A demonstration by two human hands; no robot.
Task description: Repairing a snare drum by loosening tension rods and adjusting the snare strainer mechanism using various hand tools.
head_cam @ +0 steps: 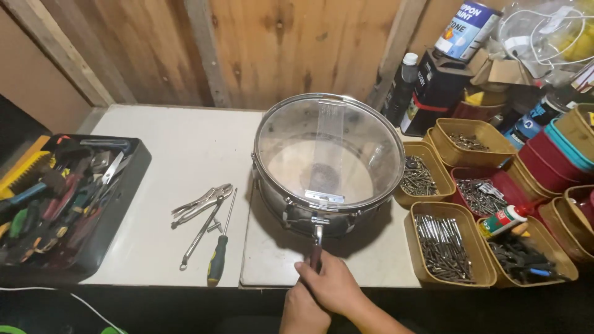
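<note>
This is a workshop. A tool tray (74,204) full of hand tools sits on the white worktop (179,154), with pliers (201,203) and a screwdriver (219,253) loose beside it. Tubs of screws (447,247) and a paint can (465,28) stand against a rough plank wall (278,43).

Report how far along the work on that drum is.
Done: the drum sits on the white bench with its clear head and metal rim fitted, snare strip across it. In hand: both hands, right over left, grip a tool set against the fitting on the drum's near side. Left: cannot tell how many fittings remain; pliers and a screwdriver lie beside it unused.
</note>
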